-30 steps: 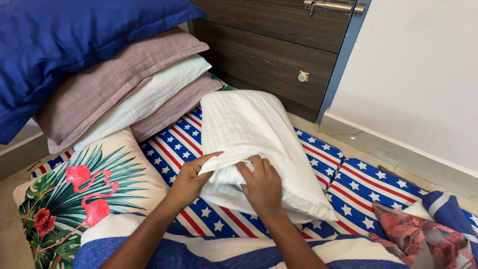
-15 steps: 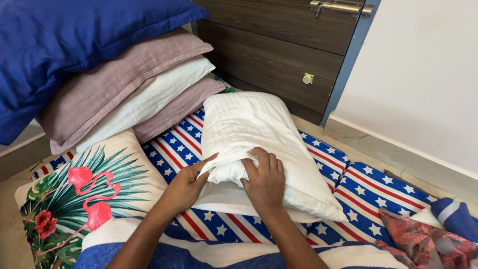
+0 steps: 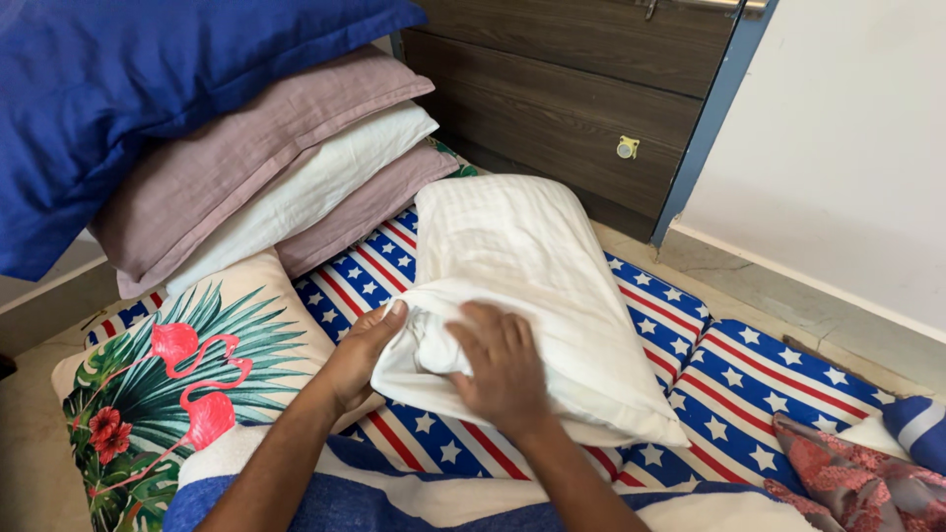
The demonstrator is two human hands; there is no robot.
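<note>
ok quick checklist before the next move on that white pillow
1. Left hand gripping the open end of the white striped pillowcase: ok.
2. Right hand flat on the white pillow, pressing the stuffing in: ok.
3. Inner pillow fully inside: not ok, white stuffing shows at the opening.
4. Pillow resting on the stars-and-stripes mattress: ok.
5. Far corners filled: cannot tell.
6. Stack of blue, mauve and white pillows apart from the work: ok.

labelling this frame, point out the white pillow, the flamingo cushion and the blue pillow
white pillow [image 3: 522, 246], head view, upper face of its case
flamingo cushion [image 3: 187, 379], head view, on the pink flamingo print
blue pillow [image 3: 128, 89], head view, middle of its top face
</note>
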